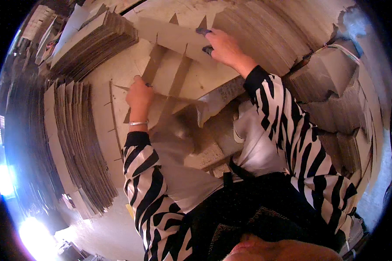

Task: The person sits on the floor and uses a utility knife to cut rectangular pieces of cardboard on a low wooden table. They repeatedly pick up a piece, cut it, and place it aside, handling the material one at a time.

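In front of me lies a partly interlocked cardboard divider grid [179, 74]. Two strips run lengthwise through it, and a far cross strip [172, 38] is slotted over them. My left hand [140, 98] is closed at the near left corner of the grid, gripping a near cross strip [172, 103]. At the far right, my right hand [225, 47] pinches the end of the far cross strip between thumb and fingers. Dark coverings show on the tips of my right thumb and finger. Parts of the left fingers are hidden behind the hand.
Stacked cardboard strips stand at the left [76, 139], the far left [93, 41] and the far right [259, 35]. A slotted strip [106, 117] lies beside the left stack. Tied cardboard bundles [322, 74] are piled at the right. A torn cardboard flap [222, 98] sits at the near table edge.
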`<state>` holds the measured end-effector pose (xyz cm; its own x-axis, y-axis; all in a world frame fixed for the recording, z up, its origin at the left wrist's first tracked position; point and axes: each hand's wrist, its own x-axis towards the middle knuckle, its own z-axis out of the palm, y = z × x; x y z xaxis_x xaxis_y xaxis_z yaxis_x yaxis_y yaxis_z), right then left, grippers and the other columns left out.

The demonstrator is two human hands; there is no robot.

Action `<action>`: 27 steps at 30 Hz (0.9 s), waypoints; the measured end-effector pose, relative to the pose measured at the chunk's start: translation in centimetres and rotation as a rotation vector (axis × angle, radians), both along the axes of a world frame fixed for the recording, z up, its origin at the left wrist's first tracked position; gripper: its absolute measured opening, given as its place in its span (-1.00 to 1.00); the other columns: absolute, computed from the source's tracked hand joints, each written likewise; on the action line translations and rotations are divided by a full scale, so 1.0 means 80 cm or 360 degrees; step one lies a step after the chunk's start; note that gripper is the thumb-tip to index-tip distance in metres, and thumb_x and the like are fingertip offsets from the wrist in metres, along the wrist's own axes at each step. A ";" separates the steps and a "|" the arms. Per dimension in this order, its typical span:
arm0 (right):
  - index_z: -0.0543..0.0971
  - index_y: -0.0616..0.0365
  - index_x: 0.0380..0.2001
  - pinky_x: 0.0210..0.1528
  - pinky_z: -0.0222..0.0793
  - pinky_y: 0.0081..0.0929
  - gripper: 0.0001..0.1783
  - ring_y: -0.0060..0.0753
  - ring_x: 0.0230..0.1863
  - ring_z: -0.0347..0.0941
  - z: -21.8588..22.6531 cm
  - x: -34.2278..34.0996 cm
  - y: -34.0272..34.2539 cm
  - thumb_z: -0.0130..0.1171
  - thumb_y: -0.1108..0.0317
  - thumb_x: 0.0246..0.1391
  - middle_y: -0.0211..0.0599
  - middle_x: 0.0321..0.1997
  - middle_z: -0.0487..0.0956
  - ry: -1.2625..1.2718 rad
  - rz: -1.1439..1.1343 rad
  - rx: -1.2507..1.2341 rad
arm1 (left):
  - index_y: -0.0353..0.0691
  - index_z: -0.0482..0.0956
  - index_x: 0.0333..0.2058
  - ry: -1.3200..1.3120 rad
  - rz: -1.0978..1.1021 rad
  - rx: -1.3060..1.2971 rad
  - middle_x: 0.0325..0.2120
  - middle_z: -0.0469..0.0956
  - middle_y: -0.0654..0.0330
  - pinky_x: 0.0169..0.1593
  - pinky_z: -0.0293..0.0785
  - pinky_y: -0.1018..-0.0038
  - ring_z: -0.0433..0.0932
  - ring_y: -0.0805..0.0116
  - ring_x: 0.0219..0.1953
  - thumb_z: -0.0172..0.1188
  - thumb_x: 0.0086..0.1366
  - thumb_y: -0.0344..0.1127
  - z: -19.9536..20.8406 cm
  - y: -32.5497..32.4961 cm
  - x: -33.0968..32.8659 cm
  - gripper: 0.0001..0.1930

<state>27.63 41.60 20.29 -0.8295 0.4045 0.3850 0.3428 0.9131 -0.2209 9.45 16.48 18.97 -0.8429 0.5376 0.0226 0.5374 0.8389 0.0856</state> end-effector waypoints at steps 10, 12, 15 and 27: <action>0.47 0.23 -0.29 -0.29 0.36 -0.13 -0.80 0.17 -0.28 0.44 0.015 0.033 -0.014 0.17 0.48 -0.05 0.03 -0.39 0.52 0.0483 0.0333 -0.0344 | -0.19 0.51 -0.26 -0.0075 0.0032 -0.0067 -0.27 0.61 -0.02 -0.17 0.52 0.11 0.58 -0.06 -0.17 0.10 0.16 -0.25 -0.014 -0.016 -0.035 -0.80; 0.46 0.22 -0.27 -0.27 0.33 -0.05 -0.76 0.26 -0.27 0.42 0.015 0.039 -0.012 0.18 0.45 -0.07 0.12 -0.39 0.50 0.0420 0.0269 -0.0476 | -0.18 0.52 -0.26 -0.0079 -0.0023 -0.0020 -0.28 0.61 -0.04 -0.16 0.51 0.10 0.58 -0.07 -0.17 0.09 0.16 -0.27 -0.016 0.004 -0.031 -0.81; 0.49 0.17 -0.26 -0.23 0.30 0.08 -0.74 0.28 -0.23 0.43 -0.008 0.010 -0.025 0.15 0.46 -0.13 0.13 -0.36 0.53 0.0243 0.0226 -0.0655 | -0.19 0.52 -0.27 -0.0101 0.0028 -0.0018 -0.29 0.61 -0.05 -0.16 0.50 0.09 0.58 -0.08 -0.17 0.09 0.15 -0.30 -0.013 -0.005 -0.031 -0.82; 0.49 0.12 -0.26 -0.22 0.33 0.04 -0.69 0.20 -0.22 0.46 -0.009 0.023 -0.014 0.09 0.51 -0.19 0.03 -0.35 0.54 0.0046 0.0399 -0.0446 | -0.19 0.52 -0.29 -0.0048 0.0029 0.0120 -0.30 0.60 -0.07 -0.17 0.49 0.07 0.57 -0.10 -0.18 0.05 0.13 -0.32 -0.019 0.003 -0.031 -0.81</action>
<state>29.50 40.44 19.59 -0.9065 0.2834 0.3129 0.1063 0.8705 -0.4806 6.96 16.70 17.48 -0.8534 0.5199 0.0369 0.5183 0.8391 0.1651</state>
